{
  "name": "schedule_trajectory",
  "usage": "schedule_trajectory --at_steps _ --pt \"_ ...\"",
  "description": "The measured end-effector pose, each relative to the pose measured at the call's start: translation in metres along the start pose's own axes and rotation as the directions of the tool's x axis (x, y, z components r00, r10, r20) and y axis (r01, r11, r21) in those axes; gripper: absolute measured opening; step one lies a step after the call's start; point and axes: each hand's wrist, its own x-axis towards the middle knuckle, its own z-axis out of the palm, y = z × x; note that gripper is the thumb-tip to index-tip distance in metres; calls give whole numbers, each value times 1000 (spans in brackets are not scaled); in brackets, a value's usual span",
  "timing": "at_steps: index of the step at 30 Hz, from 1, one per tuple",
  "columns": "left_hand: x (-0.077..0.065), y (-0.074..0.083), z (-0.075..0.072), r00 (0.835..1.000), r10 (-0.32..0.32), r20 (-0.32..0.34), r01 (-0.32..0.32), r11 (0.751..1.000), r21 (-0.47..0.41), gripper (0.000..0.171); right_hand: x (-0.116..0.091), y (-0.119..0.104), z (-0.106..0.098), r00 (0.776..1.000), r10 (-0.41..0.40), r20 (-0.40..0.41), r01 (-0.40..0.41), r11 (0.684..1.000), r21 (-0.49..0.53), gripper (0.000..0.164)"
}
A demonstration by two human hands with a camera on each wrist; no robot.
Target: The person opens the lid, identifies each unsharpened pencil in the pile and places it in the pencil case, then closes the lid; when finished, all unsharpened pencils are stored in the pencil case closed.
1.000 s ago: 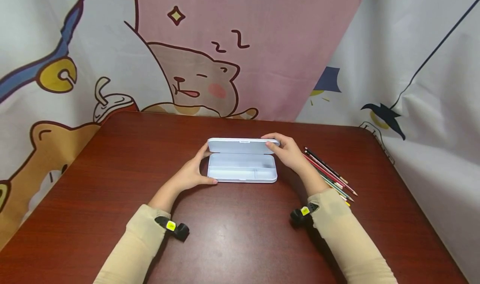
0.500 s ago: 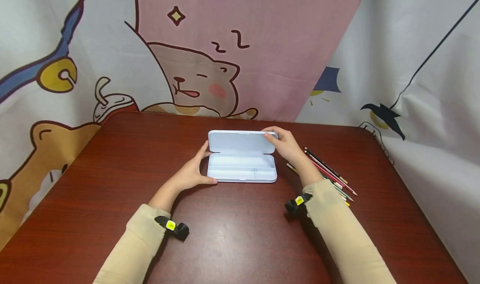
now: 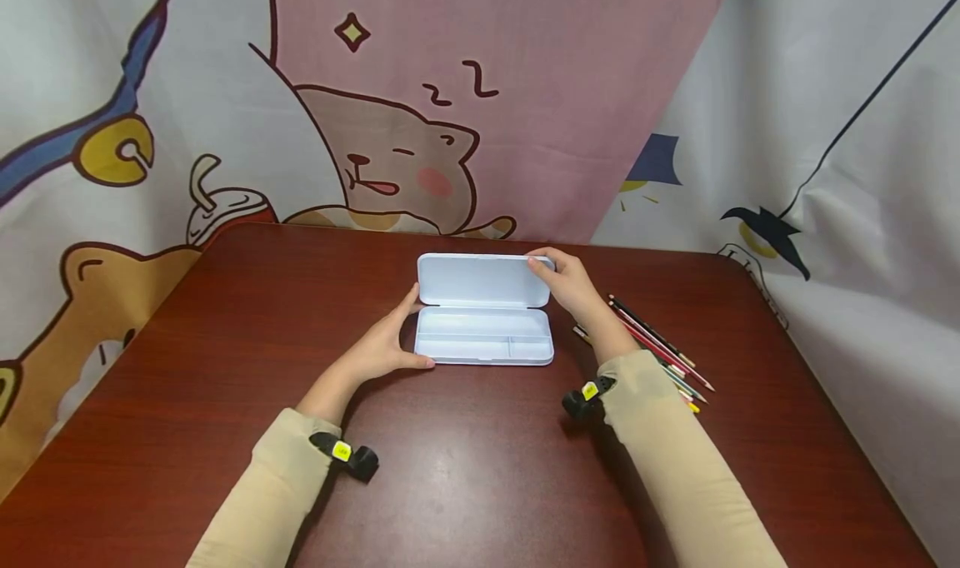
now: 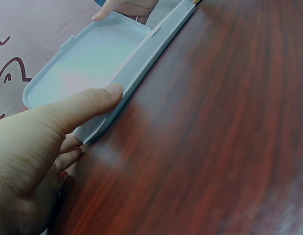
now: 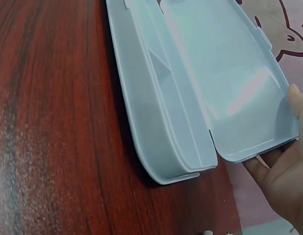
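— While the right hand (image 3: 573, 291) pinches the far right corner of the flat, pale-blue plastic lid (image 3: 476, 281), what does the left hand (image 3: 381, 350) do?

— It grips the left end of the shallow, pale-blue, rectangular plastic case (image 3: 461, 322), thumb at the front corner.

— And how does that lie?

— Between both hands, long axis running left to right, lid tilted up along its far edge.

— Anything around?

— Slim, multicoloured pencils (image 3: 652, 331) on the glossy red-brown table (image 3: 450, 468), nearer the right hand; the beige-sleeved right forearm (image 3: 667, 435) partly covers them in the head view.
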Motion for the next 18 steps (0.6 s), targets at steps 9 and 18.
schedule_trajectory --at_steps 9,18 --pt "0 -1 0 1000 8 4 -8 1000 -1 126 -7 0 -3 999 1 -47 0 1000 5 37" --pt "1 -1 0 1000 12 11 -12 1000 -5 125 -34 -3 -22 997 -32 -71 34 999 31 40"
